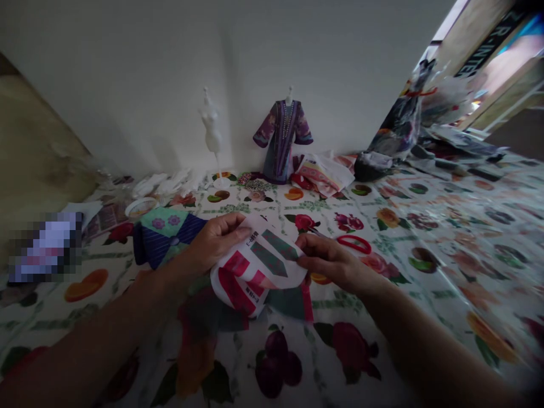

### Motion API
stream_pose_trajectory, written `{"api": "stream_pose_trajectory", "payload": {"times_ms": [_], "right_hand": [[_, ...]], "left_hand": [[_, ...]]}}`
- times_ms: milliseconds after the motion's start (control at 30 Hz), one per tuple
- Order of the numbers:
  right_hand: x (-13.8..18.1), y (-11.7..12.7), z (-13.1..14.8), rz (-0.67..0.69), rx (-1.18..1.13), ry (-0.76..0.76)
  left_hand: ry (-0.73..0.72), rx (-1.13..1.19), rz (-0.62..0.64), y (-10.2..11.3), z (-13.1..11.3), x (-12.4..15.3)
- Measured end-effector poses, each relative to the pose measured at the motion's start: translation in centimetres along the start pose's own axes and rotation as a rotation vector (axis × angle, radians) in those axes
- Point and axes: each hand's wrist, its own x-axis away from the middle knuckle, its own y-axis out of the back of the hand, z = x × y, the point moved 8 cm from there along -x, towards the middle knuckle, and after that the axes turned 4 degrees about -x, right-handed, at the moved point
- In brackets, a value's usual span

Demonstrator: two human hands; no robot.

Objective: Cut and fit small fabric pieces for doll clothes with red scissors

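My left hand (215, 241) and my right hand (329, 260) both grip a white printed fabric sheet (259, 266) with red and green pattern pieces on it, held just above the fruit-print tablecloth (382, 317). The left fingers pinch its upper left edge, the right fingers pinch its right edge. The sheet curls downward at the bottom. A green and navy fabric piece (168, 235) lies just left of my left hand. A red loop (355, 243) lies to the right of my right hand.
At the back stand a bare white doll mannequin (211, 133) and a second one wearing a purple patterned robe (281, 139). Folded fabric (325, 173) lies beside the robe. A heap of bags and cloth (408, 127) fills the right rear. A small white dish (140, 207) sits left.
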Motion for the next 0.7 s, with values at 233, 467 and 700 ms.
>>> {"api": "stream_pose_trajectory", "payload": {"times_ms": [233,467,700], "right_hand": [[0.1,-0.6,-0.4,0.088,0.067,-0.03],[0.2,-2.3,-1.7,0.251,0.075,-0.171],[-0.2,-1.2,-1.4,0.13,0.106,-0.124]], "left_hand": [[-0.004,-0.084,0.023,0.0,-0.7,0.1],[0.025,-0.23,0.151,-0.7,0.0,0.2],[0.044,-0.267,0.301,-2.4,-0.4,1.3]]}}
